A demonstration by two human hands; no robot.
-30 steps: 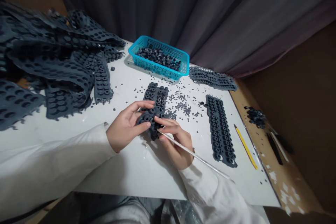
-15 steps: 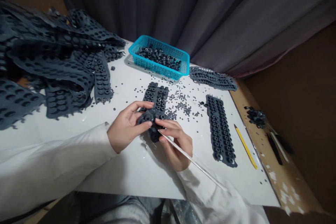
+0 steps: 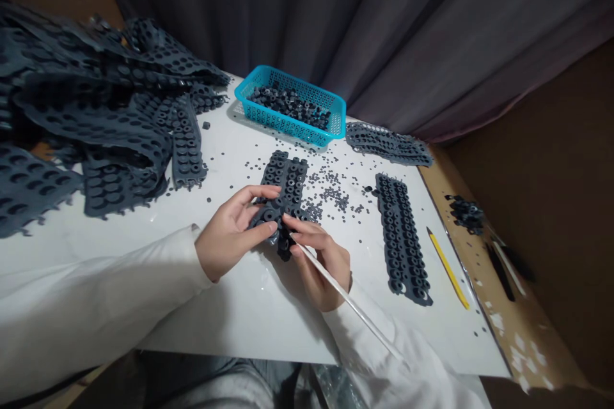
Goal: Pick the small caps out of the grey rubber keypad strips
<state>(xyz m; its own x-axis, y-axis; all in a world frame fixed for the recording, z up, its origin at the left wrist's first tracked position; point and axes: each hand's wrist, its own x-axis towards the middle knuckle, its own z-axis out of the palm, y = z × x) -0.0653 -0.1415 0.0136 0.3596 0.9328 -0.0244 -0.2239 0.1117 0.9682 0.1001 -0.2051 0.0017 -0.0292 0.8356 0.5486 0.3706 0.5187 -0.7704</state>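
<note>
Near the middle of the table, a dark grey rubber strip [image 3: 284,180] with rows of round studs is bent up at its near end. My left hand [image 3: 236,229] grips that bent end between thumb and fingers. Close on its right, my right hand [image 3: 322,263] holds a thin white stick [image 3: 350,299], its tip at the strip's near end, and the fingertips touch the strip. The exact contact at the tip is too small to tell.
A blue basket [image 3: 290,105] of small dark pieces stands behind. Small dark discs lie scattered nearby. Studded sheets [image 3: 110,121] are heaped left. On the right lie another strip [image 3: 403,239] and a yellow pencil [image 3: 448,267].
The bent end of the strip has turned slightly between my hands. My right hand and the stick have shifted a little; my left hand stays nearly still.
</note>
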